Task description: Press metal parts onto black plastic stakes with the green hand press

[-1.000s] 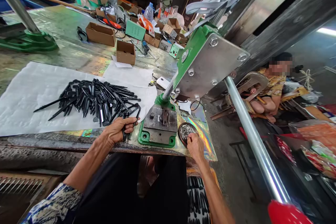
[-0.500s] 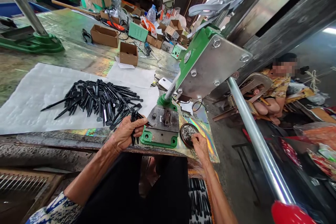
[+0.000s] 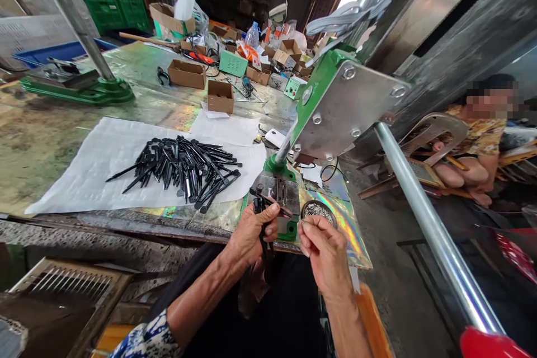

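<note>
Several black pen-like pieces (image 3: 260, 205) are gripped in my left hand (image 3: 254, 230), in front of the green press base (image 3: 287, 229). One piece points right, its tip close to my right hand (image 3: 321, 243). The thumb and fingers of my right hand are pinched together; what they hold is too small to make out. Just behind that hand is a round dish (image 3: 318, 210) of small silvery parts. A pile of black pieces (image 3: 180, 166) lies on white sheeting (image 3: 90, 162) to the left.
The press's metal plate (image 3: 348, 106) and long lever (image 3: 436, 224) with a red knob (image 3: 482, 344) rise at the right. Small cardboard boxes (image 3: 220, 97) stand further back. Another green press base (image 3: 79, 92) is at the left. A person (image 3: 482, 134) sits at the right.
My right hand has come up from the dish, towards my left hand. My left hand has lifted off the press's edge with the black pieces. The view has shifted left.
</note>
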{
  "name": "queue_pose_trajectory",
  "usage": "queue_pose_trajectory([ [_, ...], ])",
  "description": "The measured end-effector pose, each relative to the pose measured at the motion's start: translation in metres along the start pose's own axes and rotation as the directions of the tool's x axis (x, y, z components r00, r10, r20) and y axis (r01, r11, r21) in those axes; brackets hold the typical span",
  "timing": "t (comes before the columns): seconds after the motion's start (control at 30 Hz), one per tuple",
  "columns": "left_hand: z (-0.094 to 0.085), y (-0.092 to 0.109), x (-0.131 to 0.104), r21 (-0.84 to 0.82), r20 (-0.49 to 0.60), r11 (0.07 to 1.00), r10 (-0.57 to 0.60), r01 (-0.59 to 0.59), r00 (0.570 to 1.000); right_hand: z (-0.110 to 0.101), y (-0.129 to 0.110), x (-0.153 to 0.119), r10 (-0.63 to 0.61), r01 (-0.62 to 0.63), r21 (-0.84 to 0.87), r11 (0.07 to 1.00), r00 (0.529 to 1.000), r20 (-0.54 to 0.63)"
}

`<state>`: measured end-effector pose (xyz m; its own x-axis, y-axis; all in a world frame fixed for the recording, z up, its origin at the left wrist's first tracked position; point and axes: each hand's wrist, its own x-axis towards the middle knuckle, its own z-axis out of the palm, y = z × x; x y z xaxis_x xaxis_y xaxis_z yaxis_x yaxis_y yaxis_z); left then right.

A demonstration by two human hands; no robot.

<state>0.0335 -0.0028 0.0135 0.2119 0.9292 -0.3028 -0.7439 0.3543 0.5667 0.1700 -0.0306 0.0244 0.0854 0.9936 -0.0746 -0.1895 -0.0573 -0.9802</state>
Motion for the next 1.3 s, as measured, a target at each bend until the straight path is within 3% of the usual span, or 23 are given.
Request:
queue_pose_trajectory([
  [0.17, 0.002, -0.001, -0.005, -0.066, -0.002, 0.997, -0.034, 0.034, 0.999, 0.016, -0.001, -0.006, -0.008, 0.007, 0.025, 1.0, 0.998, 0.061],
  [0.6, -0.005, -0.003, -0.007, -0.141, 0.018, 0.985, -0.099, 0.101, 0.995, 0.02, 0.001, -0.007, -0.002, 0.001, 0.008, 1.0, 0.995, 0.102],
  [0.77, -0.007, -0.002, -0.007, -0.114, -0.013, 0.992, -0.063, 0.061, 0.998, 0.015, 0.007, -0.006, -0.007, 0.012, -0.051, 0.999, 0.994, 0.113],
  [0.93, -0.011, -0.004, -0.007, 0.012, -0.002, 0.997, 0.077, -0.077, 0.997, 0.01, 0.018, -0.005, -0.053, 0.068, -0.221, 0.973, 0.996, 0.074],
  [1.03, -0.014, -0.004, -0.005, 0.121, 0.019, 0.98, 0.159, -0.16, 0.987, 0.012, 0.023, -0.002, -0.049, 0.059, -0.236, 0.97, 0.998, 0.048],
  [1.17, -0.016, 0.002, 0.004, 0.316, 0.068, 0.915, 0.241, -0.25, 0.968, 0.021, 0.023, 0.006, 0.047, -0.047, -0.092, 0.995, 0.999, -0.008],
  [1.3, -0.018, 0.006, 0.023, 0.504, 0.098, 0.79, 0.348, -0.348, 0.932, 0.032, 0.018, 0.019, 0.178, -0.166, 0.141, 0.976, 0.981, -0.077],
])
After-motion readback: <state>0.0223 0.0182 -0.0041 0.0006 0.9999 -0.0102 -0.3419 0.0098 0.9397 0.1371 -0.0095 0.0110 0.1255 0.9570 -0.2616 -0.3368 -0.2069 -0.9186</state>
